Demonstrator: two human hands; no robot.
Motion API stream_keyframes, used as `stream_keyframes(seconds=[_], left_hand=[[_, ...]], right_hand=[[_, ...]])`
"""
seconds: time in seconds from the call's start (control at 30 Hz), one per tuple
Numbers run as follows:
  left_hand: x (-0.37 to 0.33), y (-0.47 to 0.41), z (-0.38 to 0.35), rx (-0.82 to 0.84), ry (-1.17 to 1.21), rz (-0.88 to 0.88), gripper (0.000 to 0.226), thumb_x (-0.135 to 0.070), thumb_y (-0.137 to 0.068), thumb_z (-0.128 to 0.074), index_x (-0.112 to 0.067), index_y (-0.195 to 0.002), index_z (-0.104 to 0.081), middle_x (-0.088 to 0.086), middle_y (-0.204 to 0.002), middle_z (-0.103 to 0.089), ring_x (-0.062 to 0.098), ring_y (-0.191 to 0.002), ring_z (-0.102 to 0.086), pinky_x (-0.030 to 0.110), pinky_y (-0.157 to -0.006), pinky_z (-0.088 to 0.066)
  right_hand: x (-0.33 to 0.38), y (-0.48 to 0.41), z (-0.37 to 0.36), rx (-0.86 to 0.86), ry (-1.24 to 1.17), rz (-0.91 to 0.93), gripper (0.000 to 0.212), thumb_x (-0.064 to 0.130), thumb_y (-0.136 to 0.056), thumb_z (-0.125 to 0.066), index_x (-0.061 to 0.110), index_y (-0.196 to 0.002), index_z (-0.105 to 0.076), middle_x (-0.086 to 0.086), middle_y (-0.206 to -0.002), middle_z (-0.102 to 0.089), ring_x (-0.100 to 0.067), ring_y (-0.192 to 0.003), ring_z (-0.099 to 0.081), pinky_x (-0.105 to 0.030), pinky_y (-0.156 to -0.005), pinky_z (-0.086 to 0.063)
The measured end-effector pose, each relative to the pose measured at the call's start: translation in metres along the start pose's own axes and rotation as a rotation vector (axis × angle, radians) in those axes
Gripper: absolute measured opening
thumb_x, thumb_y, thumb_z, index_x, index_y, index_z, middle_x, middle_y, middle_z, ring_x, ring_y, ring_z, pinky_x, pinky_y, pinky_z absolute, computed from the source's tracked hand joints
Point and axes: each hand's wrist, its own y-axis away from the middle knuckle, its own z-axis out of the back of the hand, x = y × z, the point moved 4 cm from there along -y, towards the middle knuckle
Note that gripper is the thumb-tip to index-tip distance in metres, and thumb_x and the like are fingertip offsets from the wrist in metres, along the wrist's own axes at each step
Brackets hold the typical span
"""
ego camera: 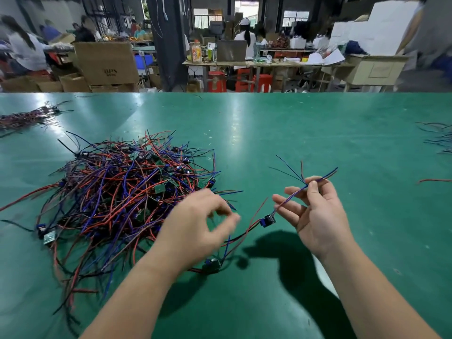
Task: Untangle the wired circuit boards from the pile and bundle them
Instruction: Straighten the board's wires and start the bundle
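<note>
Green table w/ cardboard boxes, red stools, windows behind.

Dark print on cardboard box, too blurred to read.

The green table bears a tangled pile of wired boards, 1 bundle, loose wires.

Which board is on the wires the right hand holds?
The small black-and-blue board hanging just left of the right hand, below its pinched blue wires. The other loose board lies on the green mat, nearer the camera.
</note>
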Motion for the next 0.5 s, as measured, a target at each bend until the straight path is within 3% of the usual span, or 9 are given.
stream_keyframes(seconds=[0.07, 0.13, 0.23, 0.27, 0.33, 0.4, 0.43, 0.5], left_hand=[[0.001, 0.007, -0.019, 0.328, 0.019, 0.065, 0.035, -0.064, -0.065, -0.069, -0.033, -0.077, -0.056, -0.017, -0.077, -0.056, -0.001, -0.076, -0.053, 0.019, -0.07, -0.045], [0.014, 0.01, -0.026, 0.466, -0.148, 0.101, 0.032, -0.056, -0.068, -0.072, -0.033, -0.072, -0.05, -0.015, -0.076, -0.055, -0.001, -0.075, -0.051, 0.022, -0.071, -0.045], [0.038, 0.008, -0.007, 0.31, -0.31, 0.366, 0.026, -0.043, -0.075, -0.075, -0.028, -0.074, -0.054, -0.01, -0.081, -0.055, 0.011, -0.081, -0.056, 0.028, -0.076, -0.047], [0.046, 0.008, 0.001, 0.231, -0.39, 0.455, 0.025, -0.041, -0.075, -0.077, -0.026, -0.082, -0.057, -0.005, -0.089, -0.053, 0.016, -0.087, -0.056, 0.03, -0.079, -0.046], [0.055, 0.012, 0.012, 0.119, -0.481, 0.571, 0.049, -0.033, -0.073, -0.08, -0.023, -0.113, -0.054, 0.002, -0.107, -0.047, 0.024, -0.099, -0.054, 0.038, -0.086, -0.045], [0.05, 0.007, 0.012, 0.039, -0.42, 0.451, 0.066, -0.022, -0.073, -0.081, -0.021, -0.129, -0.047, 0.004, -0.113, -0.045, 0.026, -0.105, -0.051, 0.036, -0.095, -0.042], [0.041, 0.004, 0.012, -0.025, -0.327, 0.336, 0.059, -0.016, -0.075, -0.078, -0.019, -0.128, -0.051, 0.002, -0.108, -0.049, 0.023, -0.102, -0.052, 0.028, -0.095, -0.04], [0.023, -0.001, 0.011, -0.163, -0.036, 0.213, 0.032, -0.008, -0.083, -0.068, -0.019, -0.112, -0.062, -0.007, -0.092, -0.06, 0.01, -0.084, -0.058, 0.012, -0.082, -0.04]], right_hand=[[0.002, -0.001, 0.002, -0.011, 0.025, 0.022, 0.019, 0.022, -0.104, -0.034, 0.02, -0.089, -0.047, -0.012, -0.077, -0.062, -0.034, -0.061, -0.07, -0.034, -0.047, -0.055], [0.006, -0.002, 0.007, -0.026, 0.033, 0.048, 0.019, 0.022, -0.104, -0.034, 0.02, -0.089, -0.046, -0.014, -0.08, -0.06, -0.034, -0.062, -0.07, -0.033, -0.048, -0.055], [0.014, -0.004, 0.013, -0.058, 0.026, 0.085, 0.019, 0.022, -0.104, -0.034, 0.021, -0.089, -0.046, -0.014, -0.082, -0.059, -0.033, -0.063, -0.071, -0.033, -0.048, -0.055], [0.015, -0.005, 0.014, -0.065, 0.013, 0.084, 0.02, 0.022, -0.104, -0.034, 0.021, -0.089, -0.046, -0.014, -0.083, -0.06, -0.032, -0.064, -0.071, -0.032, -0.049, -0.055], [0.017, -0.006, 0.015, -0.069, -0.034, 0.058, 0.02, 0.022, -0.104, -0.035, 0.02, -0.088, -0.047, -0.013, -0.084, -0.06, -0.03, -0.064, -0.071, -0.031, -0.048, -0.055], [0.016, -0.005, 0.013, -0.063, -0.094, 0.003, 0.021, 0.021, -0.103, -0.036, 0.019, -0.087, -0.049, -0.012, -0.079, -0.063, -0.026, -0.062, -0.071, -0.027, -0.046, -0.054], [0.016, -0.004, 0.011, -0.053, -0.128, -0.036, 0.022, 0.02, -0.103, -0.037, 0.019, -0.086, -0.05, -0.01, -0.074, -0.066, -0.022, -0.06, -0.071, -0.024, -0.045, -0.053], [0.016, -0.002, 0.007, -0.022, -0.174, -0.116, 0.022, 0.019, -0.102, -0.038, 0.018, -0.085, -0.053, -0.005, -0.063, -0.068, -0.013, -0.056, -0.069, -0.017, -0.042, -0.05]])
